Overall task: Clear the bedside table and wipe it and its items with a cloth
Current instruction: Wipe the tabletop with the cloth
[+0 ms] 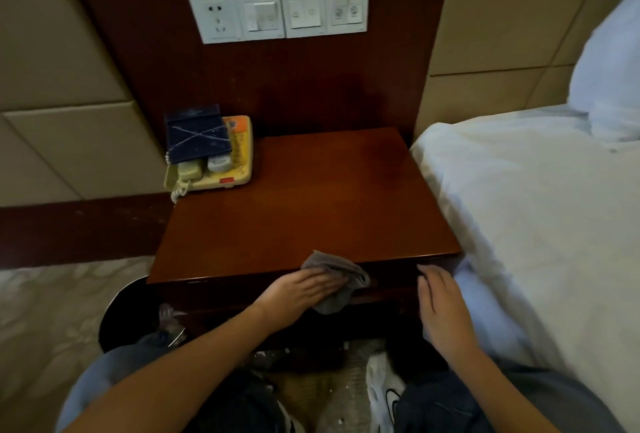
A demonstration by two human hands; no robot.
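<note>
Crouched at the bedside table (311, 197). My left hand (301, 290) lies flat on the grey cloth (334, 304), fingers fairly straight, pressing it onto the front lip of the top rather than clutching it. The cloth is bunched over that edge near the middle, with one fold riding up onto the wood and the rest hanging below my palm. My right hand (440, 301) is open and empty, its fingertips resting on the front right corner next to the bed (519, 207). I judge the step to be wiping the front edge. To do it well, I should keep the palm flat and run one long pass along the lip toward the right corner, with the right hand steadying and lifting clear as the cloth arrives. I should refold the cloth so a flat face meets the wood, because a bunched wad skips. The telephone (221, 172) sits at the back left corner with a dark blue folder (197, 132) leaning on it. Neither is cleared yet, so that patch and those items are left to wipe.
</note>
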